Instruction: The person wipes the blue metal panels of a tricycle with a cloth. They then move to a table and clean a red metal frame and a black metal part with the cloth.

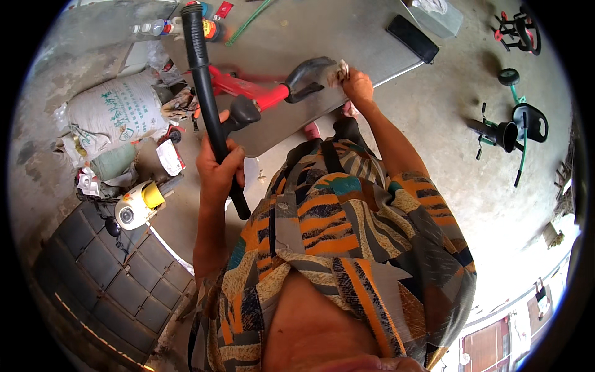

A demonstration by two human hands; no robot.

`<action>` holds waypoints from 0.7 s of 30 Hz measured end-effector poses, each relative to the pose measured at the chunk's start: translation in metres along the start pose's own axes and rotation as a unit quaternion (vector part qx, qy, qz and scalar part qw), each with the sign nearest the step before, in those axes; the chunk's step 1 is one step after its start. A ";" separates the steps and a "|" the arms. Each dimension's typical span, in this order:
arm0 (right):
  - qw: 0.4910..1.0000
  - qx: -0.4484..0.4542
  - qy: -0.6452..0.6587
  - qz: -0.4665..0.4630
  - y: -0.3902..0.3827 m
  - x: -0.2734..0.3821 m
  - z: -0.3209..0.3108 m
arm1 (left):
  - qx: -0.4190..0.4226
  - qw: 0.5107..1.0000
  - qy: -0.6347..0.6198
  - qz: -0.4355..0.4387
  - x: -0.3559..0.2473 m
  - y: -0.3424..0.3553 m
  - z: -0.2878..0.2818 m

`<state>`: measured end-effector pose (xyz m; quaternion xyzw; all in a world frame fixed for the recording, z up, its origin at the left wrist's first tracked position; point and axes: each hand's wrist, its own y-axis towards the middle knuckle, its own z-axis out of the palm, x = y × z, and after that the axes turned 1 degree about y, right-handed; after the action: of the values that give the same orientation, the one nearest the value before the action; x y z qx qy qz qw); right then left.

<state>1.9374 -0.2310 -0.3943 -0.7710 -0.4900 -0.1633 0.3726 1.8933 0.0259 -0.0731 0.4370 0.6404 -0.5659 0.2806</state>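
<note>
The bench (pixel 266 53) has a smooth grey top with a thin, pale edge. On the right side of the bench lies a flat, glossy black phone (pixel 412 38); to the left of the bench is a bulging whitish sack (pixel 118 105). The left grip (pixel 217 164) is closed around the bar (pixel 207 93), a straight black tube with close rings at its upper end; its lower end reaches past the near edge of the bench. The right grip (pixel 358 87), above the bench, holds a soft, crumpled cloth (pixel 339 71) of greyish-brown colour. Over the bench is the frame (pixel 271 98), shiny red and slender, and beside it the guard (pixel 304 69), black and curved like a hook. Whether cloth and guard touch, I cannot tell.
</note>
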 end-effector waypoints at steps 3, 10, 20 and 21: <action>0.993 0.030 0.096 -0.068 -0.039 0.014 -0.012 | -0.009 1.000 -0.024 0.011 0.005 -0.001 0.001; 0.945 0.074 0.078 -0.309 -0.062 0.088 0.018 | -0.017 0.998 -0.064 0.011 -0.007 -0.002 0.016; 0.922 0.031 -0.124 -0.366 -0.007 0.011 0.044 | -0.031 0.997 -0.073 0.003 -0.009 -0.002 0.017; 0.928 0.050 -0.120 -0.350 -0.008 0.016 0.045 | -0.032 0.997 -0.073 0.005 -0.009 -0.002 0.016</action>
<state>1.9325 -0.1858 -0.4114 -0.5445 -0.7774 -0.1654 0.2678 1.8934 0.0080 -0.0677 0.3883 0.6340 -0.5738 0.3436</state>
